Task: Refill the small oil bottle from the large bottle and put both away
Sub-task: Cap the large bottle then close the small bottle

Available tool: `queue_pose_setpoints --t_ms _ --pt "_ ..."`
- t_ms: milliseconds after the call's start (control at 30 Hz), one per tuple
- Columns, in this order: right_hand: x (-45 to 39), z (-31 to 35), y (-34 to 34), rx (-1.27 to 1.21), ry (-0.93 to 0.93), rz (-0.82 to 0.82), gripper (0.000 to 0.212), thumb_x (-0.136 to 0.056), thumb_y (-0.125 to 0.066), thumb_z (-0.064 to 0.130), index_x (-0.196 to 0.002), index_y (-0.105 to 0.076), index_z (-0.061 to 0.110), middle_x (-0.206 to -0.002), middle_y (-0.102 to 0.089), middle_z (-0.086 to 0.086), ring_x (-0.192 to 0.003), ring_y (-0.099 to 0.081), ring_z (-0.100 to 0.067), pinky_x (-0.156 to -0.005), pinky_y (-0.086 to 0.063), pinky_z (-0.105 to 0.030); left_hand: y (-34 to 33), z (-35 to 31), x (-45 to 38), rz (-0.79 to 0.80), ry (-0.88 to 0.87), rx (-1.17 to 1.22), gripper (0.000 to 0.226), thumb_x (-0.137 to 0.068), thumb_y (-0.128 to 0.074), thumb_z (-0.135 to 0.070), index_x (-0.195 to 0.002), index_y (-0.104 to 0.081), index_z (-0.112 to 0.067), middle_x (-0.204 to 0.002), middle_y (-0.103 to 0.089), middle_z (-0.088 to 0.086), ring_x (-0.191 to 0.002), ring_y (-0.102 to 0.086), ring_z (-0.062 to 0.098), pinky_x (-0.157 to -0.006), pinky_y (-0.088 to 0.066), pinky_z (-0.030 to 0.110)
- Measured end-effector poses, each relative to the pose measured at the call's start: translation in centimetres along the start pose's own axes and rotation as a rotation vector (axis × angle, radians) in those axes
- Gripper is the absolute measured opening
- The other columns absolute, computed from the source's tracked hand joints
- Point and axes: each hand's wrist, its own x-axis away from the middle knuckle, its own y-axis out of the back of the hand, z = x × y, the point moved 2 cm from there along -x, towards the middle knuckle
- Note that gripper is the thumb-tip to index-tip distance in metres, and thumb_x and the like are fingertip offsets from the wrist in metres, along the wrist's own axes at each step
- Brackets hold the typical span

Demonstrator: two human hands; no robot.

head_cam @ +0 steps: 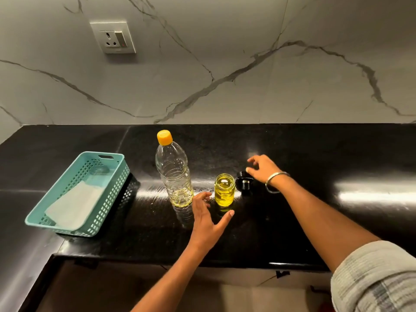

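The large clear bottle [173,172] stands upright on the black counter, its orange cap on and only a little yellow oil at its bottom. Just right of it stands the small glass bottle [224,190], open at the top and nearly full of yellow oil. Its black cap [243,183] lies on the counter to its right. My left hand [208,218] hovers in front of the small bottle, fingers spread, holding nothing. My right hand [262,168] is just above and right of the black cap, fingers loosely bent, with nothing in it.
A teal plastic basket [112,174] with a white cloth inside sits at the left of the counter. A marble wall with a power socket [113,37] rises behind. The counter's front edge [180,258] runs below my arms.
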Motion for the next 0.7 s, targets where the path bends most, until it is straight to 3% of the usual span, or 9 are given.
queue_pose_setpoints --t_ms 100,200,400,600,700 --pt "0.5 -1.1 -2.1 0.090 0.004 0.106 0.060 -0.083 -0.066 0.036 -0.136 -0.041 0.027 -0.135 -0.034 -0.005 -0.123 -0.044 -0.030 -0.107 -0.037 -0.045 -0.7 0.3 -0.8 0.011 0.060 -0.012 0.076 -0.072 -0.076 -0.052 -0.122 -0.020 -0.043 -0.122 -0.027 -0.013 -0.117 -0.040 0.015 -0.099 -0.045 0.033" --pt "0.6 -1.5 -3.9 0.133 0.024 0.136 0.068 -0.080 -0.068 0.037 -0.139 -0.035 0.034 -0.137 -0.026 -0.001 -0.122 -0.044 -0.032 -0.108 -0.035 -0.045 -1.1 0.6 -1.0 0.035 0.091 -0.021 0.084 -0.069 -0.079 -0.051 -0.126 -0.019 -0.038 -0.122 -0.023 -0.018 -0.120 -0.039 0.015 -0.102 -0.045 0.037" --pt "0.2 -0.7 -4.8 0.046 -0.001 0.028 0.043 -0.085 -0.063 0.023 -0.125 -0.045 0.020 -0.122 -0.044 -0.014 -0.113 -0.051 -0.036 -0.099 -0.043 -0.041 -1.3 0.8 -1.5 0.037 0.119 -0.020 0.092 -0.064 -0.081 -0.051 -0.131 -0.021 -0.032 -0.128 -0.023 -0.015 -0.124 -0.035 0.011 -0.104 -0.042 0.036" --pt "-0.1 -0.9 -4.6 0.056 -0.053 -0.004 0.037 -0.089 -0.060 0.023 -0.123 -0.048 0.013 -0.124 -0.045 -0.016 -0.115 -0.050 -0.035 -0.098 -0.041 -0.040 -1.3 1.2 -2.2 0.084 0.167 0.003 0.094 -0.064 -0.083 -0.048 -0.131 -0.018 -0.038 -0.130 -0.025 -0.012 -0.123 -0.035 0.012 -0.105 -0.042 0.036" --pt "-0.3 -1.0 -4.0 0.012 -0.089 0.012 0.036 -0.088 -0.061 0.027 -0.117 -0.054 0.008 -0.119 -0.054 -0.014 -0.111 -0.054 -0.030 -0.092 -0.042 -0.035 -1.4 0.9 -2.7 0.108 0.182 0.016 0.097 -0.063 -0.084 -0.047 -0.134 -0.019 -0.036 -0.130 -0.025 -0.009 -0.124 -0.035 0.014 -0.107 -0.041 0.037"
